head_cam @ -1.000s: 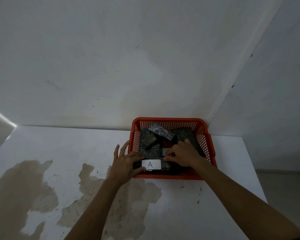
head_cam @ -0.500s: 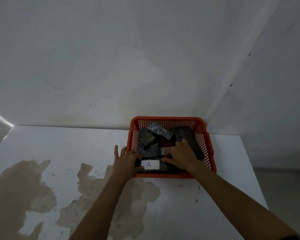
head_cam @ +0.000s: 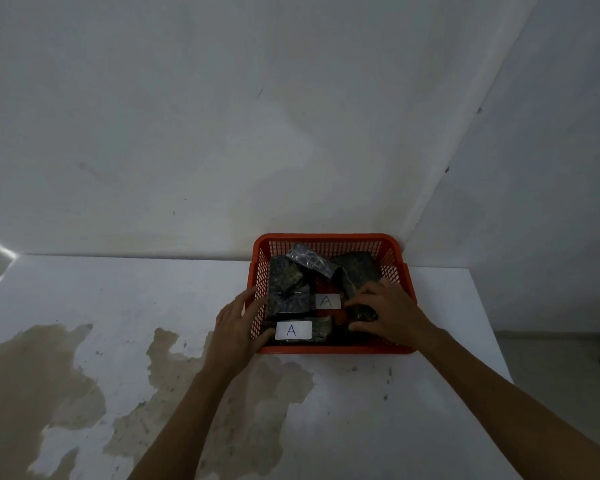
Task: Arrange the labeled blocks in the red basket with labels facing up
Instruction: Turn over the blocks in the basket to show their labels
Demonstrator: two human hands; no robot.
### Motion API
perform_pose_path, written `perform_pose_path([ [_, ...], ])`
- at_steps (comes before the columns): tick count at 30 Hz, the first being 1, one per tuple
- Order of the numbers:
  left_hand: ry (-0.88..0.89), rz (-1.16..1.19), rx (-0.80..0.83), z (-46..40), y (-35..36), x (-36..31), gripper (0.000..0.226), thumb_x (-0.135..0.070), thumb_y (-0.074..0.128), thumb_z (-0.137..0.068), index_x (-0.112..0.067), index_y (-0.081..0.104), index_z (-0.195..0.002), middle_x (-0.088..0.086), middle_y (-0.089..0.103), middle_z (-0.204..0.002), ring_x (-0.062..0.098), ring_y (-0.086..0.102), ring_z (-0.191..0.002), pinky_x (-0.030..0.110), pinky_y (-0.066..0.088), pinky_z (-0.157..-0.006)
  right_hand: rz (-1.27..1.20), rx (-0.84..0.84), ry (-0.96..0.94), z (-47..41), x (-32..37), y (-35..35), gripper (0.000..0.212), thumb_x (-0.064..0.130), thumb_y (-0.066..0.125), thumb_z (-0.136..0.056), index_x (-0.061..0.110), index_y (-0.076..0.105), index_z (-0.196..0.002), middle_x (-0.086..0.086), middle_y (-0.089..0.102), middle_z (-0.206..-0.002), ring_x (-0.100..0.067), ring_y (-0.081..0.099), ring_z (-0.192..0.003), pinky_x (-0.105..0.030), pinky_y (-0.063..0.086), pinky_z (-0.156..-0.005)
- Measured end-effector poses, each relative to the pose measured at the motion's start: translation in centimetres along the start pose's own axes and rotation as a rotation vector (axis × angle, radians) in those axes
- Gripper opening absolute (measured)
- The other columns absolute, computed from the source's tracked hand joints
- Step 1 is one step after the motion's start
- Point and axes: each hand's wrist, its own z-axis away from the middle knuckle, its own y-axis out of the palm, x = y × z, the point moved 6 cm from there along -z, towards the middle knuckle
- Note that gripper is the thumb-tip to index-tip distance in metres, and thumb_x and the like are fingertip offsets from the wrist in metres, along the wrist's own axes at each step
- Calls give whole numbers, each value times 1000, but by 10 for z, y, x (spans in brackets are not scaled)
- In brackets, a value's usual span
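Note:
A red mesh basket (head_cam: 329, 239) sits on the white table against the wall and holds several dark mottled blocks. One block at the front (head_cam: 321, 329) shows a white label marked A facing up. Behind it a second white A label (head_cam: 327, 301) also faces up. My left hand (head_cam: 238, 327) grips the basket's front left corner, thumb inside by the front block. My right hand (head_cam: 390, 315) is inside the basket on the right, fingers closed around a small dark block (head_cam: 362, 313). Other blocks (head_cam: 288, 285) lie jumbled at the back, labels hidden.
The white table (head_cam: 118, 299) has large brown stains (head_cam: 35, 379) on its near left part. A white wall stands right behind the basket and a corner runs up at the right. The table's right edge lies just past the basket.
My right hand has shifted to the right, uncovering a second A label in the middle of the basket. My left hand has stayed on the basket's front left corner.

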Motion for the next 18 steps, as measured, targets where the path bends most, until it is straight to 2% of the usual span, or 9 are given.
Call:
perform_pose_path([
  [2,-100,123,-23,6,3,3,79,-49,64,-80,-28,24,-145,1,25,-154,19,37,-132,44,40,-100,-26,72,29,8,-7,4,58,62,64,-81,34,58,-131,3,52,-130,-12,41,-111,-27,35,-87],
  [4,-191,271,-34,11,9,5,83,-46,62,-83,-30,13,-148,0,19,-156,17,34,-133,37,41,-97,-71,132,49,12,-10,9,56,54,68,-82,32,57,-133,1,50,-131,-15,46,-113,-28,43,-91],
  [8,-384,508,41,14,23,11,85,-44,60,-85,-26,7,-149,7,35,-150,26,46,-127,40,47,-96,-156,128,62,11,-8,11,47,42,72,-84,29,60,-128,0,50,-125,-15,53,-108,-26,49,-87],
  [11,-460,552,88,15,29,16,74,-40,62,-86,-18,22,-145,10,47,-140,26,54,-115,38,50,-90,-184,136,66,9,-9,7,43,39,72,-85,29,62,-125,0,57,-126,-15,55,-108,-28,49,-88],
  [14,-507,585,123,16,34,19,58,-37,62,-86,-14,37,-134,12,55,-129,22,55,-103,34,49,-86,-202,137,78,9,-14,-3,40,39,73,-84,30,63,-122,1,64,-122,-13,57,-103,-26,48,-82],
  [18,-533,582,128,16,35,21,54,-37,61,-87,-12,41,-131,14,57,-126,26,56,-104,38,50,-88,-274,99,149,25,-24,-16,39,37,75,-82,28,65,-119,1,67,-117,-14,60,-99,-28,50,-80],
])
